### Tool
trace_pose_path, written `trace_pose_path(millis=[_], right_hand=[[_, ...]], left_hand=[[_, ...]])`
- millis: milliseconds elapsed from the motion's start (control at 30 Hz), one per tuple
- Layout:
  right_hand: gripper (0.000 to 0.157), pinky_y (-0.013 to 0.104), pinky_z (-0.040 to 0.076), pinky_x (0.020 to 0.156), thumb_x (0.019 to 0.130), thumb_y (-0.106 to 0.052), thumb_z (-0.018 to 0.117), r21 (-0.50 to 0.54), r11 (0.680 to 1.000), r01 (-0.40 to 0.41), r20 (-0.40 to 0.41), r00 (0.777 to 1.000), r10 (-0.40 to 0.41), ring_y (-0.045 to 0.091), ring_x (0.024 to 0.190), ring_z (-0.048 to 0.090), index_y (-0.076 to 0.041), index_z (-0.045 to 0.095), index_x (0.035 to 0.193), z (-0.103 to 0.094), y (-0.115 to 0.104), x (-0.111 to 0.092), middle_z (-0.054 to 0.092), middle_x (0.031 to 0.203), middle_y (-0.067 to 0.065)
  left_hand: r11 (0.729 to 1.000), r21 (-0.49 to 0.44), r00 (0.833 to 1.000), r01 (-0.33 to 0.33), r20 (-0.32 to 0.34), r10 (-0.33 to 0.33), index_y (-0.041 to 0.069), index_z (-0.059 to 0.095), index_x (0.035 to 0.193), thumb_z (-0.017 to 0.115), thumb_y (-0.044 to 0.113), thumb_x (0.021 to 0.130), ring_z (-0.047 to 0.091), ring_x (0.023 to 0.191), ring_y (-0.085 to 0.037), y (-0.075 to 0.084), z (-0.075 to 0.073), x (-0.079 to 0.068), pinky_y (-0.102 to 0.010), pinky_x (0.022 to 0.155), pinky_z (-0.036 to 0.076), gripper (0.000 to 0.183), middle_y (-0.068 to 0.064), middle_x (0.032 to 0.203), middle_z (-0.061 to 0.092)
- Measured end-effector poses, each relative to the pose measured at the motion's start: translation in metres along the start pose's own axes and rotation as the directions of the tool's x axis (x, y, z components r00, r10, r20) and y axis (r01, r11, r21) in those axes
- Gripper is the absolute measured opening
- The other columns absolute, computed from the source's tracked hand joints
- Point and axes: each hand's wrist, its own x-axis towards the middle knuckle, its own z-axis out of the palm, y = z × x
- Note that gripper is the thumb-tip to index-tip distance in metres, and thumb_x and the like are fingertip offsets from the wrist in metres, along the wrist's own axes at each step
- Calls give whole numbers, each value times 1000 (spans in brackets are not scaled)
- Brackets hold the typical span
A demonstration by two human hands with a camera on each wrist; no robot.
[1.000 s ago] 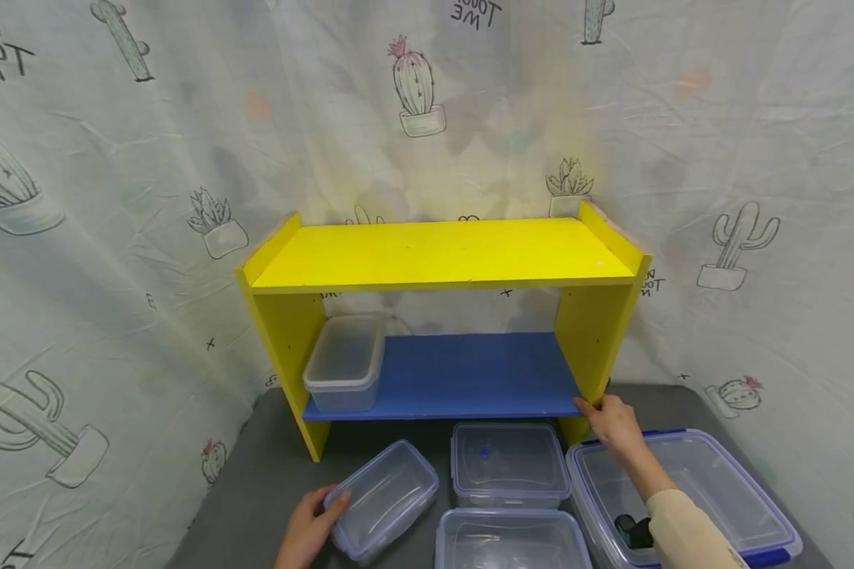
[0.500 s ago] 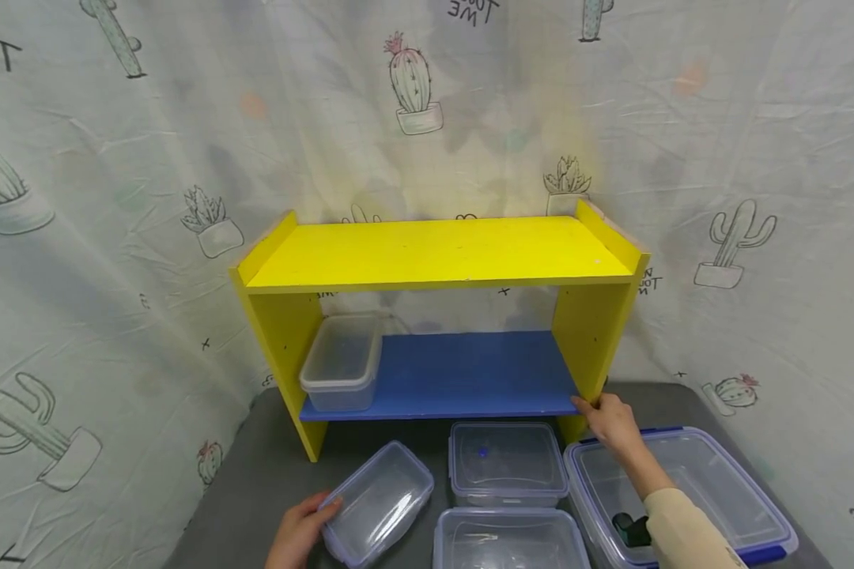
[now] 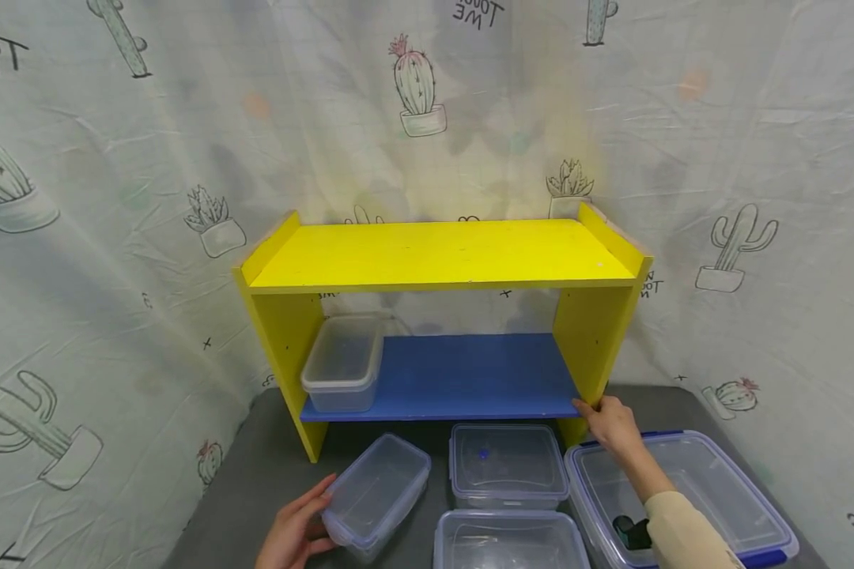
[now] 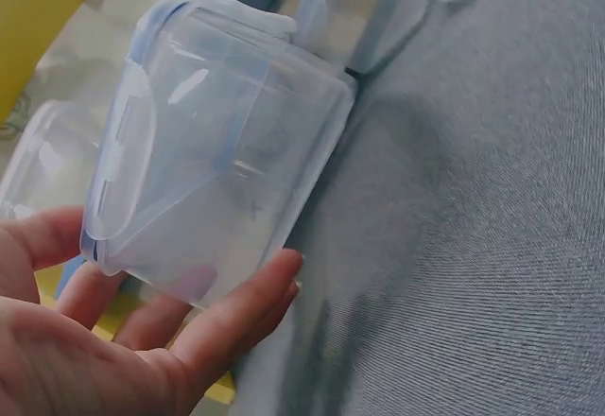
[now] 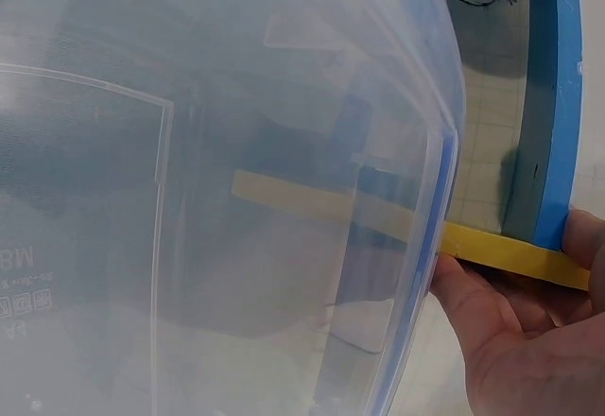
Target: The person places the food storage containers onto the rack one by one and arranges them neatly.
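A clear plastic food container with a clip-on lid is at the front left of the yellow shelf unit. My left hand holds its near left end. In the left wrist view the thumb is by the lid rim and the fingers lie along the underside of the container. My right hand grips the front edge of the unit's right side panel, where the blue shelf board meets it. In the right wrist view the fingers wrap the yellow panel; a large see-through box covers part of it.
A lidded clear container stands at the left end of the blue board. Two more lidded containers, one behind and one in front, stand on the grey table. A large blue-edged box with a dark item inside stands right, under my forearm.
The left hand has shifted its hold, its fingers now lower on the container's end. The container has tilted a little and moved slightly left. My right hand keeps its place on the shelf unit.
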Motion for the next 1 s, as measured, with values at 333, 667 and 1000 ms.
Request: trace_pose_path(millis=[333, 667, 1000], right_hand=[[43, 31, 40, 56, 99, -37, 53, -1, 1000, 2, 4, 1000, -2, 20, 66, 53, 6, 58, 96, -3, -1, -1, 60, 76, 12], [43, 30, 41, 57, 99, -37, 53, 2, 1000, -2, 3, 1000, 2, 20, 67, 53, 5, 58, 96, 0, -1, 0, 59, 74, 10], [44, 31, 40, 55, 99, -39, 52, 6, 1000, 7, 4, 1000, -7, 20, 64, 53, 5, 59, 95, 0, 0, -1, 61, 75, 12]], left_hand=[[1000, -7, 999, -11, 46, 11, 17, 49, 143, 59, 31, 96, 67, 98, -23, 18, 10, -13, -44, 81, 56, 50, 3, 123, 62], [998, -60, 981, 8, 195, 3, 37, 64, 124, 54, 28, 100, 65, 98, -21, 34, 31, -26, -41, 82, 56, 28, 6, 119, 63], [998, -34, 983, -46, 174, 52, 20, 52, 142, 57, 27, 98, 67, 98, -22, 43, 56, -33, -39, 80, 57, 44, 4, 120, 66]])
